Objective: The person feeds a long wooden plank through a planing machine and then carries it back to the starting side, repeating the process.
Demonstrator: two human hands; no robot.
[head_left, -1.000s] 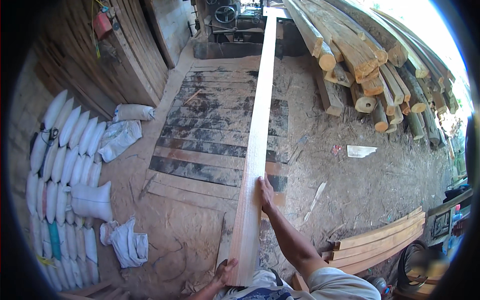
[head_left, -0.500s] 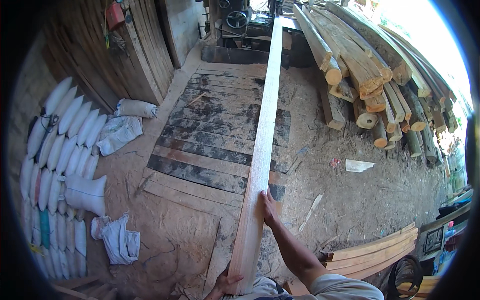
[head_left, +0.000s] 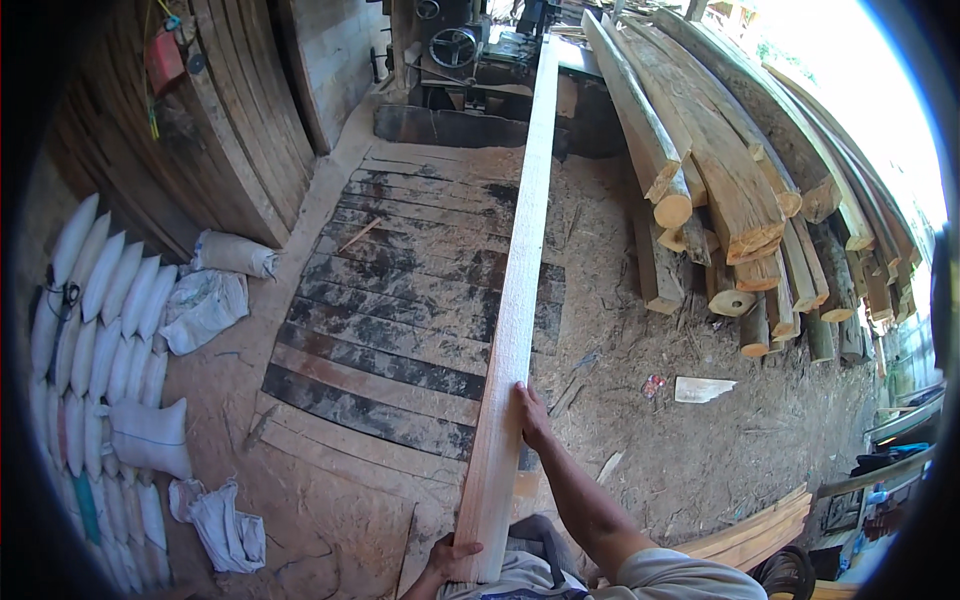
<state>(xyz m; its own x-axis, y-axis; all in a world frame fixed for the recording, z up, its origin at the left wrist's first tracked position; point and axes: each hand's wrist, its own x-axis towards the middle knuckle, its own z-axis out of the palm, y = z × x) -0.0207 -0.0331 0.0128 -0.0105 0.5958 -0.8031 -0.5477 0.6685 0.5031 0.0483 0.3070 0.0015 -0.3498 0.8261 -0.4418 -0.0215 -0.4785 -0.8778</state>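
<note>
A long, pale sawn wooden board [head_left: 522,250] runs from my waist away to a machine [head_left: 500,45] with a handwheel at the far end. My left hand [head_left: 450,558] is closed on the board's left edge near its close end, thumb on top and the other fingers mostly hidden beneath. Farther along, my right hand [head_left: 534,415] grips the right edge, its thumb side against the wood and its fingertips out of sight. The far end of the board meets the machine's table; the exact contact is too small to make out.
Stacked logs and beams [head_left: 740,210] lie at the far right. White sacks [head_left: 110,300] are piled along the left wall. Sawdust-strewn planks [head_left: 380,310] cover part of the floor. Sawn boards [head_left: 750,535] lie near right; upright planks [head_left: 190,130] lean at the far left.
The view has shifted forward, so the floor planks, sacks and logs appear lower and closer. Both hands keep their hold on the board, whose far end is still at the machine.
</note>
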